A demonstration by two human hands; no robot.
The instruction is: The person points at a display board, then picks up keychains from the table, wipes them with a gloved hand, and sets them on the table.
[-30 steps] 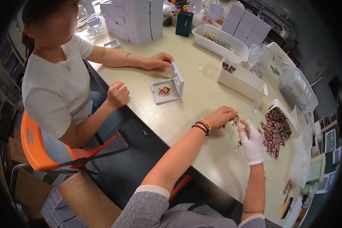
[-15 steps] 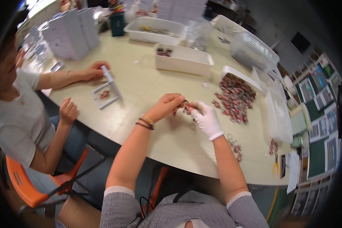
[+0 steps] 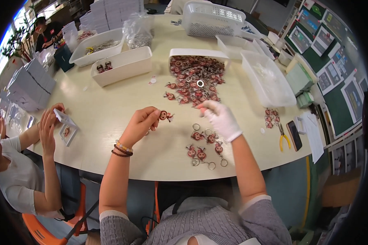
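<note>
My bare left hand, wearing bracelets, pinches a small red-brown figure keychain between thumb and fingers above the table. A white glove covers most of my right hand; its bare fingertips are drawn together at the lower edge of a heap of similar keychains. Whatever those fingertips may hold is too small to make out. The heap spills from a white bin lying on its side. Nearer to me, below my right hand, several loose keychains with metal rings lie spread out.
To the left, a co-worker's hands are beside a small open white case. White bins and a clear tub stand around the heap. Yellow-handled pliers and a phone lie at right.
The view has swung to the right. My hands, together on the keychain before, are now apart: the left keeps it, while the right has moved to the heap. The co-worker's lower hand has risen.
</note>
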